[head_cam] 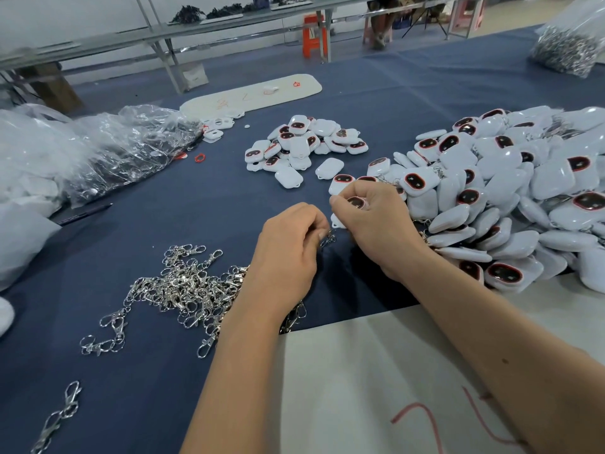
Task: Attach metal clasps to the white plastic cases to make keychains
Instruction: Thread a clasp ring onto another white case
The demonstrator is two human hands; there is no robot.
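Note:
My right hand [376,221] grips a white plastic case [355,204] with a dark, red-rimmed window; its lower corner shows below my thumb. My left hand [289,244] pinches a small metal clasp [328,240] right under that corner. Both hands meet above the blue cloth at mid-table. A tangle of loose metal clasps [186,286] lies to the left of my left forearm. A small heap of white cases [304,142] sits further back. A large pile of cases [510,198], some with clasps showing, fills the right side.
Clear plastic bags [108,149] lie at the left. A bag of metal parts [566,47] stands at the far right. A white sheet with red marks [393,381] covers the near table. A white board [252,93] lies at the back. Stray clasps [62,411] lie near the front left.

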